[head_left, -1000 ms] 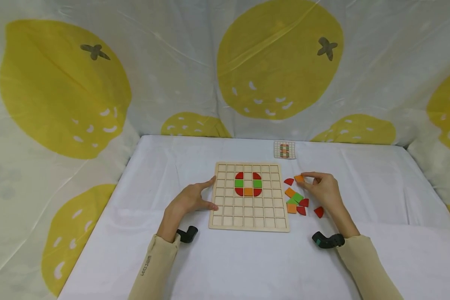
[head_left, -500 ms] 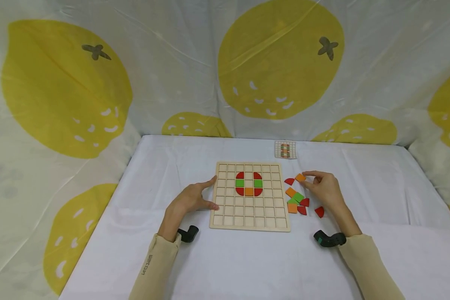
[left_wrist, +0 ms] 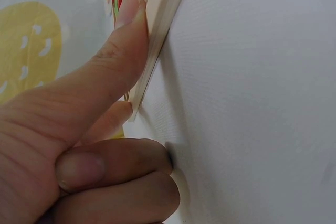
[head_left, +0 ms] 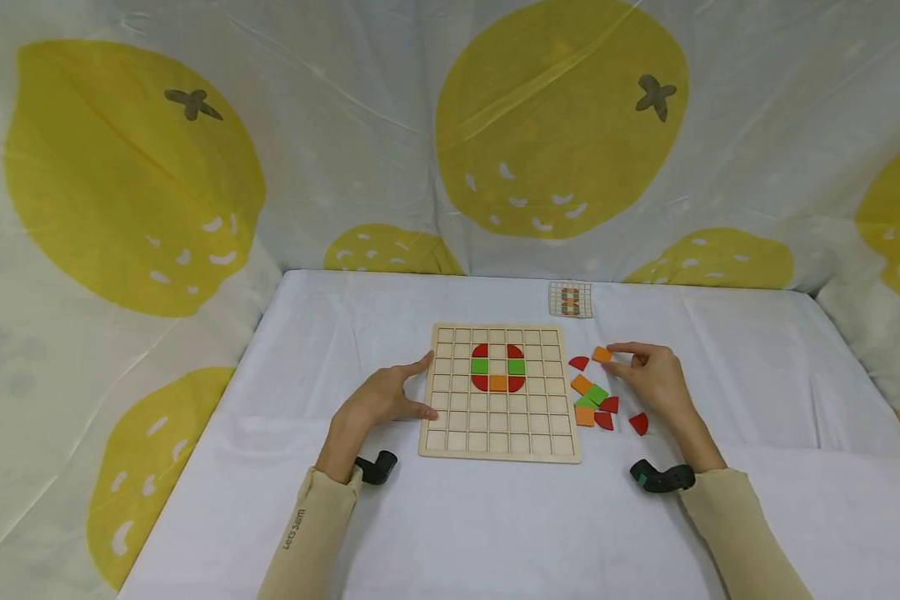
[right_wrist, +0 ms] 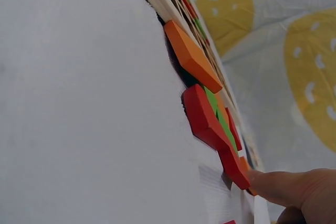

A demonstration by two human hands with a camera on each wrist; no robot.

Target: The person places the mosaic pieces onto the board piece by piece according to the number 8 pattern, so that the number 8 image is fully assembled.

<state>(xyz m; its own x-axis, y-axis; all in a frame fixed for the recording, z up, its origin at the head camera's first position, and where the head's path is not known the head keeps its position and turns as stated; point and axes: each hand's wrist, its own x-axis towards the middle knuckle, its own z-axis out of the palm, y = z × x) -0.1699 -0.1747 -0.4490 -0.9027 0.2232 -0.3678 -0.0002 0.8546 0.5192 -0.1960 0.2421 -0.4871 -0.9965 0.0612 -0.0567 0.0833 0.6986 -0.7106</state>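
Observation:
A wooden grid board [head_left: 457, 425] lies on the table with red quarter-round, green square and orange square tiles forming a ring on it. My left hand [head_left: 378, 398] is at the board's left side: the straight thumb rests on its edge and the index fingertip touches the side farther back. In the left wrist view, the other fingers [left_wrist: 121, 166] are curled beside the board. Right of the board, my right hand [head_left: 651, 379] pinches an orange square tile [head_left: 602, 354] between thumb and index finger, close over the cloth. The right wrist view shows the index finger [right_wrist: 281, 186] partly covering that tile.
Loose tiles lie between board and right hand: a red quarter-round [head_left: 579, 362], an orange square [head_left: 585, 416], a green square [head_left: 596, 395] and several others. A small pattern card [head_left: 570, 300] lies behind the board. A lemon-print curtain [head_left: 345, 150] hangs behind the table.
My right hand has shifted slightly to the right with the orange square tile between its fingertips. The left hand and the board have stayed in place.

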